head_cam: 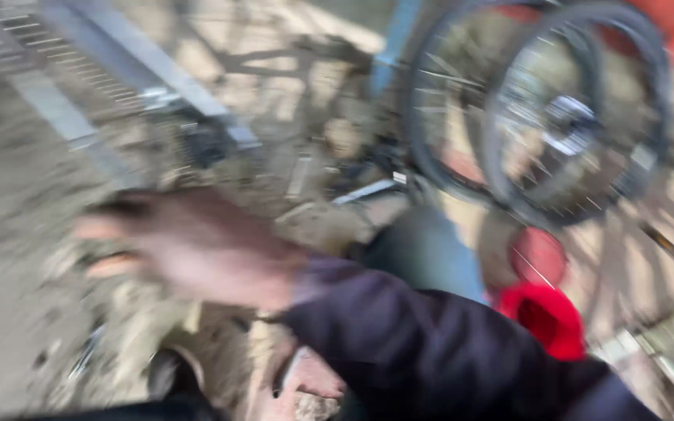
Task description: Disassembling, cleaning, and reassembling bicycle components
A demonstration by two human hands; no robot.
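The whole view is smeared by motion. My right hand (189,245) reaches out to the left from a dark blue sleeve (431,351) that crosses the picture from the lower right. Its fingers are stretched and apart above the dirt ground, and nothing shows in them. At the bottom edge my left hand (310,378) peeks out from under that sleeve, close to the ground. Its fingers are too hidden and blurred to read. Small metal bits (364,191) lie on the ground just beyond my right hand.
Two spoked bicycle wheels (571,117) stand at the upper right beside a blue bar (391,43). A grey metal frame with a grid (118,62) runs across the upper left. A red object (548,316) lies at the right, near my arm.
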